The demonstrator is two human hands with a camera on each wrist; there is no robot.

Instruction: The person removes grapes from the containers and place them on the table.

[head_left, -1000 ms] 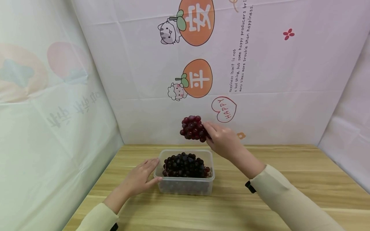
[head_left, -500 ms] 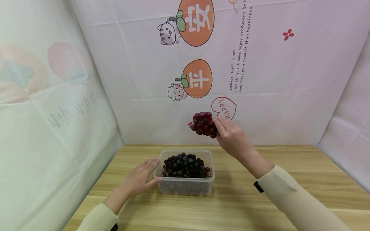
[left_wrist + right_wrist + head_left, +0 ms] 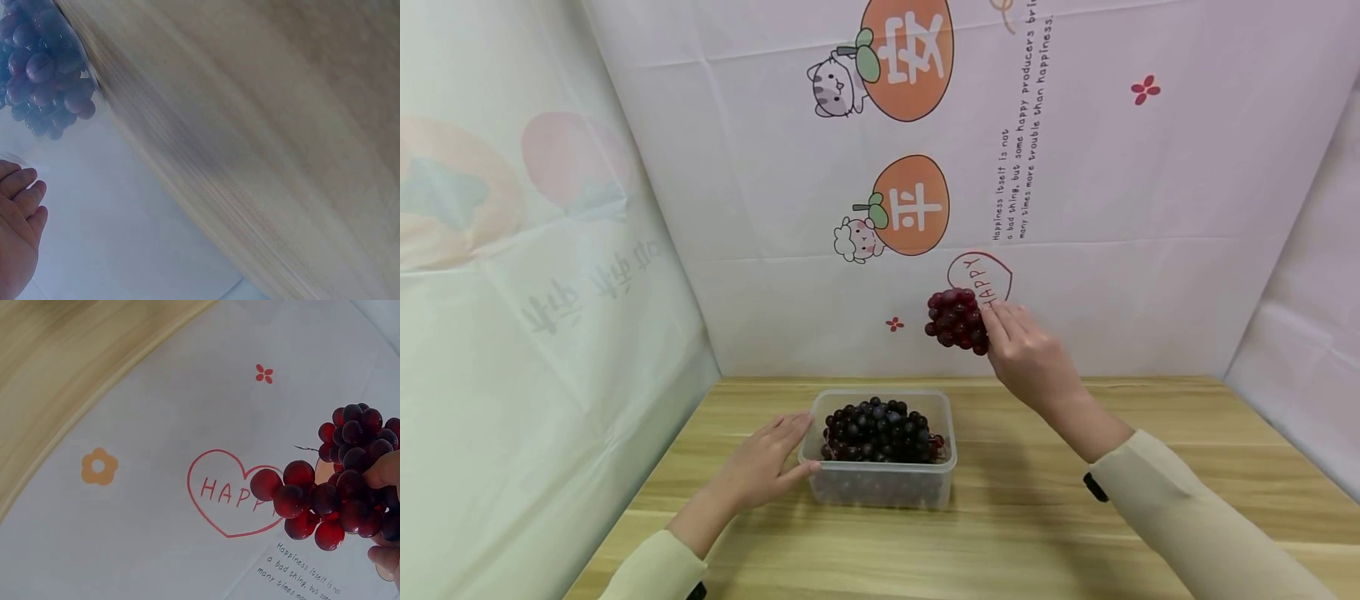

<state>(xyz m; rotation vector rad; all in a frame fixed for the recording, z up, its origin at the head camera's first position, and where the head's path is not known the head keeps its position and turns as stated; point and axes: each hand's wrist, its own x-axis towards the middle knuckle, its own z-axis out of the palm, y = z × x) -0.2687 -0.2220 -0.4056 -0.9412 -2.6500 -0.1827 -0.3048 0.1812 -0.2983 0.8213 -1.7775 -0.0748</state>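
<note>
My right hand (image 3: pixel 1026 350) grips a bunch of dark red grapes (image 3: pixel 957 320) in the air, above and to the right of the box. In the right wrist view, the red grapes (image 3: pixel 325 500) hang from the fingers, and a thin stem end sticks out. My left hand (image 3: pixel 767 462) rests at the left end of a clear plastic box (image 3: pixel 883 487), fingers straight along its rim. Inside the box lies a heap of black grapes (image 3: pixel 880 429), with some reddish ones at the lower edges. The left wrist view shows grapes (image 3: pixel 40 67) through the box wall, above the left fingers (image 3: pixel 28 197).
The box stands on a wood-grain table (image 3: pixel 1075 500). Behind it hangs a white printed cloth (image 3: pixel 1075 167) with fruit pictures and lettering, and another cloth (image 3: pixel 497 375) closes off the left side.
My right hand has carried the red grapes to the right and slightly up, away from over the box. The left hand and the box have stayed in place.
</note>
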